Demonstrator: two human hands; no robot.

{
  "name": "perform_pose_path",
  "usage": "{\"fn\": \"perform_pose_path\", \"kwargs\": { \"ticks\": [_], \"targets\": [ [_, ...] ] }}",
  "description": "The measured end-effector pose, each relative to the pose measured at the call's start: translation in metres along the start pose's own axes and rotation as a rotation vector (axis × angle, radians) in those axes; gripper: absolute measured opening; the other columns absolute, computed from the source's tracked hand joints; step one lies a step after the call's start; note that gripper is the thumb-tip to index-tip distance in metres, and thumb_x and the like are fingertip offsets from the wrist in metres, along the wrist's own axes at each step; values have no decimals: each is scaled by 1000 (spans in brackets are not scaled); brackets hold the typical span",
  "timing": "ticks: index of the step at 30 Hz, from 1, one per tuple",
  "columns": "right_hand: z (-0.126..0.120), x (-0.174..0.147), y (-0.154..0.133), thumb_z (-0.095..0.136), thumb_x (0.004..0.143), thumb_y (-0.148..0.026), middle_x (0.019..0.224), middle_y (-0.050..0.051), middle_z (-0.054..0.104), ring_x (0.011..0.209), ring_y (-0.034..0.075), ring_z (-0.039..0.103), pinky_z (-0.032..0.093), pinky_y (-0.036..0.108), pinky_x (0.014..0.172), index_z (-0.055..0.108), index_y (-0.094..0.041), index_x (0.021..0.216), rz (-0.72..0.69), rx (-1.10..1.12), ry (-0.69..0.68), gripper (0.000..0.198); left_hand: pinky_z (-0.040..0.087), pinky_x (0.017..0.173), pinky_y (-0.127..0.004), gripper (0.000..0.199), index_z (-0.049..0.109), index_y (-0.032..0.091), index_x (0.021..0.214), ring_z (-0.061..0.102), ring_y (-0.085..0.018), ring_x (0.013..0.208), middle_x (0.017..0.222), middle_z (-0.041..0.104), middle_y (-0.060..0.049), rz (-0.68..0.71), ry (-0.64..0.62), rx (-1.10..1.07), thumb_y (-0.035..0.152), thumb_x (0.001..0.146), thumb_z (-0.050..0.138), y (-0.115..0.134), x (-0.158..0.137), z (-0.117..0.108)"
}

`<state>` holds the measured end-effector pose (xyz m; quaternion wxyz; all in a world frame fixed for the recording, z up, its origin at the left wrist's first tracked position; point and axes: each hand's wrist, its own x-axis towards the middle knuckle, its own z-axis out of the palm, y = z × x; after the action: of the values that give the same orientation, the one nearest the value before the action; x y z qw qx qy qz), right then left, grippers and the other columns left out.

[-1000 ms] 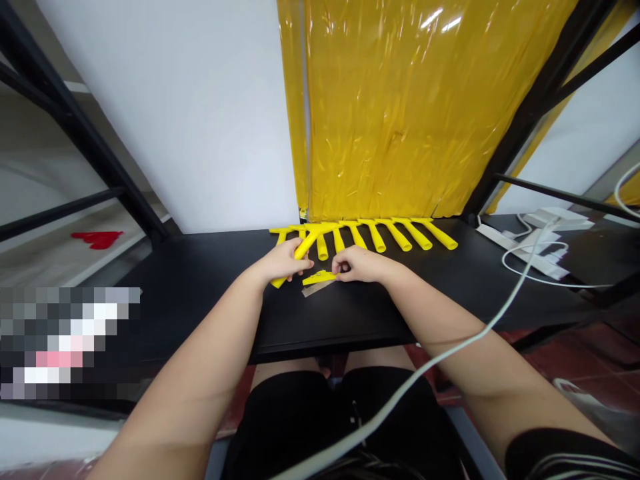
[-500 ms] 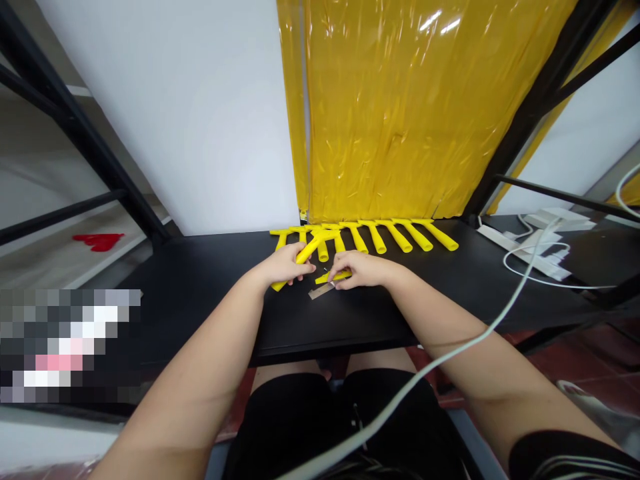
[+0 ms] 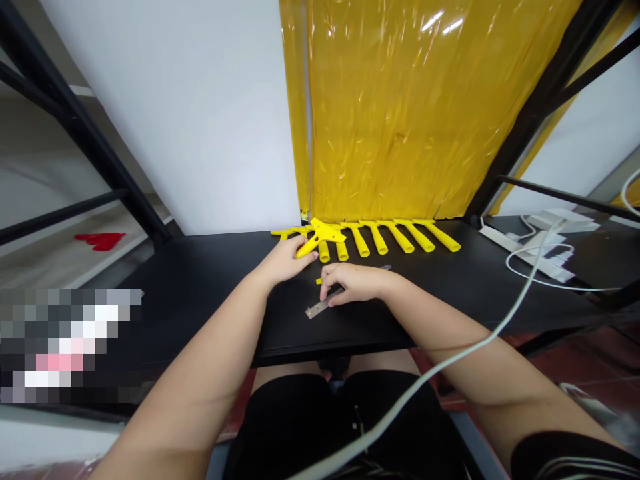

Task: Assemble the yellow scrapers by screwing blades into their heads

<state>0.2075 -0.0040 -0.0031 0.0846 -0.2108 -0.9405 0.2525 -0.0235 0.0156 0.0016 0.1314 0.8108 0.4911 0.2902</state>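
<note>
My left hand (image 3: 287, 260) is closed around the grip of a yellow T-shaped plastic handle (image 3: 325, 232). The wide head of this handle, with small holes in it, faces up and away from me. Just to the right, my right hand (image 3: 350, 281) pinches a flat metal strip (image 3: 318, 309) low over the black tabletop (image 3: 295, 333). A small yellow piece (image 3: 319, 281) shows beside my right fingers, mostly hidden by the hand. Behind both hands, several more yellow handles (image 3: 400, 237) lie in a row along the back of the table.
A thin dark object (image 3: 385, 267) pokes out behind my right wrist. White power strips (image 3: 525, 252) with cables lie at the right. A pale cable (image 3: 450, 357) crosses the view in front of my right arm. Black frame posts (image 3: 520, 127) and a yellow plastic curtain (image 3: 400, 113) stand behind.
The yellow handle in my left hand has been turned, so its holed head now shows. My right hand has moved slightly toward me with the metal strip, now covering most of the small yellow piece.
</note>
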Motion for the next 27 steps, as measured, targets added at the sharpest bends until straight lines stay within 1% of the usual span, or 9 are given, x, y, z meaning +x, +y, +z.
{"fn": "perform_pose_path", "kwargs": {
  "ticks": [6,8,10,12,14,16,18,22,27],
  "targets": [
    [2,-1,-5,77,83,-15,95,4,64,89,18,60,48,30,83,76,-19,91,-24,-3,-33,9,34,62,-31,27,55,21,83,49,-15,64,73,57,2,10,19,16,46,89,65,-2,1,0],
    [0,-4,-3,74,85,-18,84,1,63,77,14,58,47,27,73,71,-18,89,-5,152,-60,5,35,63,-31,27,56,21,84,50,-16,64,72,58,2,-15,44,22,46,89,64,-3,1,-1],
    [-4,-7,3,75,87,-24,79,-1,64,71,13,58,47,26,67,66,-18,91,9,434,-40,12,35,64,-31,27,57,22,86,51,-16,65,73,59,2,-39,78,30,48,89,62,-6,1,-2],
    [-10,-11,12,80,83,-30,83,-1,68,74,13,63,50,26,68,62,-19,97,-1,719,137,25,36,64,-31,28,57,22,87,53,-17,67,75,60,1,-64,106,40,49,89,62,-8,2,-3],
    [-16,-13,23,86,77,-33,86,-1,70,75,14,66,52,26,68,61,-22,107,-2,888,439,40,37,65,-31,29,58,22,87,54,-18,69,76,62,1,-91,112,54,50,88,62,-10,2,-4],
    [-22,-14,34,88,74,-35,87,-2,70,74,14,66,52,25,65,62,-24,114,32,952,710,50,36,64,-32,28,58,22,88,54,-18,68,76,62,0,-108,97,72,50,88,63,-10,2,-4],
    [-26,-14,44,89,71,-37,85,-2,70,72,12,64,51,24,63,64,-22,108,87,952,872,47,36,63,-32,28,58,22,87,53,-18,66,76,62,0,-97,65,83,49,88,63,-9,2,-4],
    [-28,-12,54,87,70,-36,79,-3,64,66,10,59,49,24,60,61,-21,92,151,898,974,37,35,64,-32,27,57,22,85,53,-18,67,77,60,0,-19,-21,87,47,88,64,-4,0,-3],
    [-28,-11,55,81,75,-36,79,-4,62,65,13,61,53,27,60,54,-24,98,209,884,953,38,32,63,-30,28,56,21,84,50,-16,66,75,56,1,42,-80,65,47,88,65,2,-1,-3]
  ]
}}
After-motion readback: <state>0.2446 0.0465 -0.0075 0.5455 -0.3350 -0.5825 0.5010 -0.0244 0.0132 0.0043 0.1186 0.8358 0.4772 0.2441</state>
